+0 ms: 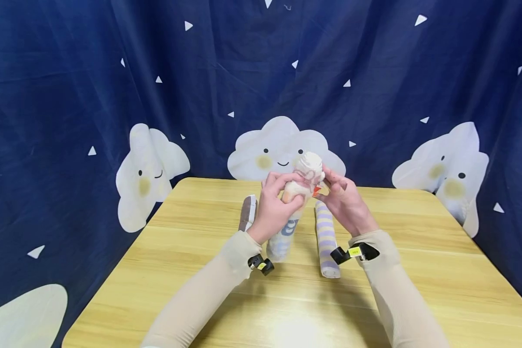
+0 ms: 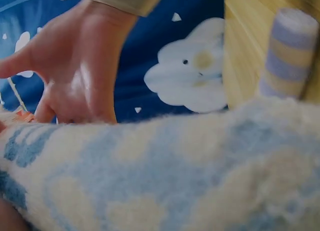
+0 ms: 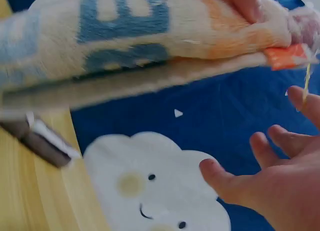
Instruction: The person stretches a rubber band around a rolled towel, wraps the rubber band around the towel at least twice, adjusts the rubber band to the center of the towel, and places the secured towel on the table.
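A rolled towel (image 1: 282, 237) with a blue and orange pattern on cream is held up at a slant over the table. My left hand (image 1: 275, 205) grips it near its upper end, thumb on the near side. One left fingertip presses into the cloth in the right wrist view. Beside that upper end is my right hand (image 1: 345, 203), its fingers spread and apart from the roll. An orange tag (image 3: 287, 57) with a thin yellowish string (image 3: 306, 83) hangs at the towel's end, close to the right fingertips. Whether they touch the string I cannot tell.
A purple-and-cream striped rolled towel (image 1: 326, 237) lies on the wooden table (image 1: 417, 270), right of the held one. On the left lies a brown and white roll (image 1: 247, 212), partly behind my left hand. A dark blue curtain (image 1: 226, 72) with clouds surrounds the table.
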Tool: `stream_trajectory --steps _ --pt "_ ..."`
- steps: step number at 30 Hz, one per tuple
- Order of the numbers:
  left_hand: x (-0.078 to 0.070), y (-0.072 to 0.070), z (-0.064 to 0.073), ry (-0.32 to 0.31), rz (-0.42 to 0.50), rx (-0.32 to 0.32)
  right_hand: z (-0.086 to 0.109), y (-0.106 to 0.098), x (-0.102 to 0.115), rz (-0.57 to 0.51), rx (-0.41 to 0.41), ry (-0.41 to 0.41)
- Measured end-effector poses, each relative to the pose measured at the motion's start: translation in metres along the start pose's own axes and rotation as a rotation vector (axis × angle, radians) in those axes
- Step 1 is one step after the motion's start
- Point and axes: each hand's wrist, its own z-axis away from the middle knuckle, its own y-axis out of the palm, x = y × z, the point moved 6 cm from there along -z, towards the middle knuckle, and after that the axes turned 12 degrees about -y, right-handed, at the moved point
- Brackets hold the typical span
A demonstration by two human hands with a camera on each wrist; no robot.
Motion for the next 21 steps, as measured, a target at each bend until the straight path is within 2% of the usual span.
stream_trajectory --steps 3,8,12,17,21 --pt "-0.003 0.001 0.002 0.059 -0.099 0.022 0.002 0.003 0.004 0.164 0.031 0.05" --pt "-0.007 0.004 0.003 0.191 -0.266 0.076 -0.002 0.008 0.018 0.458 0.058 0.077" --pt "-0.013 0.006 0.003 0.293 -0.409 0.11 -0.011 0.01 0.029 0.743 0.09 0.117" --pt "-0.019 0.008 0.003 0.374 -0.556 0.163 -0.023 0.013 0.037 1.011 0.22 0.183" --pt "-0.02 0.012 0.006 0.425 -0.618 0.212 -0.031 0.015 0.039 1.181 0.364 0.263"
